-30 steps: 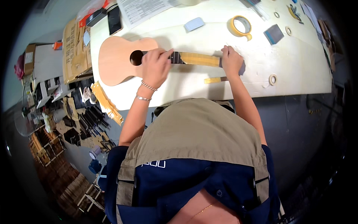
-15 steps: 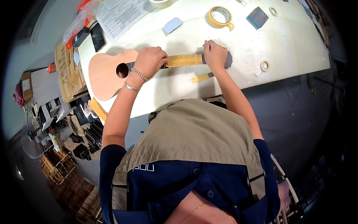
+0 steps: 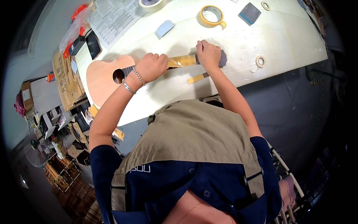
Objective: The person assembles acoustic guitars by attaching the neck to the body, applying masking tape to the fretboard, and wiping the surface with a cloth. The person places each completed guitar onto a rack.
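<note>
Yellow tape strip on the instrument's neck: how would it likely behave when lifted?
The yellow tape strip glints unevenly beside the left hand, suggesting thin film: probably light and floppy. The yellow tape roll has a bent loose tail, so the strip may likewise curl or cling to itself.

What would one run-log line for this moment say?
Left hand at yellow tape strip | right hand by dark headstock | small guitar on white table

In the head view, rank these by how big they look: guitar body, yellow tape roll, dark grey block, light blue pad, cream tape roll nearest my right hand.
1. Guitar body
2. Yellow tape roll and dark grey block: too alike to rank
3. Light blue pad
4. Cream tape roll
</note>
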Demonstrator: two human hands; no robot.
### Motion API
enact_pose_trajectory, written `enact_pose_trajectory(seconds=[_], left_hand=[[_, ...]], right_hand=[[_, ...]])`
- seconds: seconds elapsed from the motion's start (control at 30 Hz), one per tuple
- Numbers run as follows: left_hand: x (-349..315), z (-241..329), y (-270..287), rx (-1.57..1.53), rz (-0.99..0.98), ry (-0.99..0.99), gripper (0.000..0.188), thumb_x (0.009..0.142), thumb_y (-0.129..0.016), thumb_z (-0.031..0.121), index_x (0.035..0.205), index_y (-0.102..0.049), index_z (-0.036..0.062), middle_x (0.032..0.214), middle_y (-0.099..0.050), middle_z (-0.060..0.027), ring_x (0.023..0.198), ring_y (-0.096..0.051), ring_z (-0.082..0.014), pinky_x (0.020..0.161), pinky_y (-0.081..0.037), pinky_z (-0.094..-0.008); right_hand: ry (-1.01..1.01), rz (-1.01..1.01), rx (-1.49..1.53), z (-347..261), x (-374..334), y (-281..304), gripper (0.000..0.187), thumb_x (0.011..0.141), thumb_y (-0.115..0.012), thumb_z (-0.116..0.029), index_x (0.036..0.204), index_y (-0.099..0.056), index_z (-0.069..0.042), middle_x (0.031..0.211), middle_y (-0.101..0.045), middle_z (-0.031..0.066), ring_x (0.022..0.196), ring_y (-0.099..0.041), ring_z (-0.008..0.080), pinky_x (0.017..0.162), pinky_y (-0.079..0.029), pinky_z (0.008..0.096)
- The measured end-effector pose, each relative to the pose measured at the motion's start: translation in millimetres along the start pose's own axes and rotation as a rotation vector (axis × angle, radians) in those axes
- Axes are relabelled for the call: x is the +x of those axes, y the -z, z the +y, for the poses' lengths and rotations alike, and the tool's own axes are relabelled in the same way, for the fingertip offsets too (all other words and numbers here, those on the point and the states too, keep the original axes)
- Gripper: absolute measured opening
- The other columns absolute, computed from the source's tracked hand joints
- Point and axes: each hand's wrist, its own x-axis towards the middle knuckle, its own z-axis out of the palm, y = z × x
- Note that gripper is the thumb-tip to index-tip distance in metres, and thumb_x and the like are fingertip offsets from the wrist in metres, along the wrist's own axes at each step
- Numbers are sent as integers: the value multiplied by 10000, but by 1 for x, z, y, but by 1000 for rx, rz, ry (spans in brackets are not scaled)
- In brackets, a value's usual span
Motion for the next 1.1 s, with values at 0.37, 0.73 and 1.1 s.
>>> enact_pose_trajectory(seconds=[0.37, 0.73, 1.1], left_hand=[[30, -8, 27, -936, -306, 791, 310, 756, -684, 293, 834, -675, -7, 776, -676, -114, 669, -646, -199, 649, -514, -297], [36, 38, 106, -1130, -210, 739, 134, 783, -677, 144, 745, -655, 16, 643, -649, -42, 605, -621, -111, 560, -471, -241], [-308, 37, 14, -788, 888, 1890, 250, 826, -710, 261, 756, -597, 50, 614, -560, 22, 485, -456, -62, 439, -339, -194]], right_hand=[[2, 22, 12, -2, 0, 0, 288, 870, -506, -260, 686, -631, -76, 577, -607, 110, 540, -568, 291, 678, -380, 405], [-6, -5, -78, 0, 2, -6, 284, 872, -502, -264, 674, -605, -88, 561, -601, 113, 531, -568, 299, 670, -382, 408], [-101, -167, 19, 3, 2, 6, 309, 899, -474, -374, 891, -688, -152, 763, -667, 111, 704, -637, 317, 673, -480, 412]])
